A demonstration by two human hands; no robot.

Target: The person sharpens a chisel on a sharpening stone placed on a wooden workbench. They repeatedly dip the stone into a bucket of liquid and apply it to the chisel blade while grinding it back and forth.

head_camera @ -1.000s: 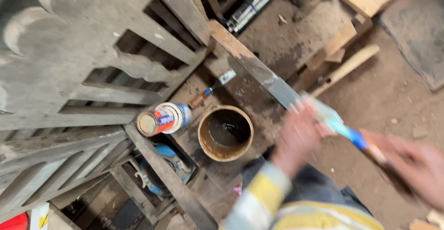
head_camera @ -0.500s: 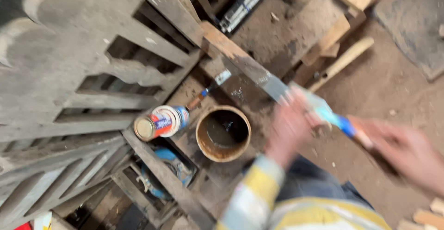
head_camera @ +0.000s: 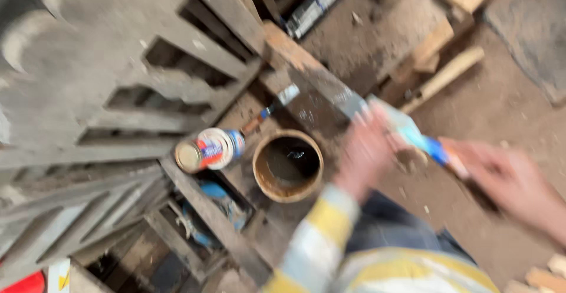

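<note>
The handsaw [head_camera: 354, 107] is gripped at its handle end by the right hand [head_camera: 507, 178], fingers wrapped shut around the blue-and-brown handle, though the blur makes the exact finger wrap hard to read. The left hand [head_camera: 368, 151] is laid across the blade just ahead of that handle, and it looks closed over the metal, but that can't really be told for sure through the smear. From both hands the blade is run up and to the left, with its tip resting near a reddish wooden plank [head_camera: 295, 48].

Just left of the left hand, a round rusty tin [head_camera: 288, 164] is seen standing open on the timber. Beside it a small can with a blue and red label [head_camera: 209, 150] is lying on its side. A little brush [head_camera: 274, 105] is set between the can and the blade. Grey weathered wooden frames [head_camera: 118, 92] are stacked further left, and loose offcuts [head_camera: 442, 75] are scattered over the dirt floor.
</note>
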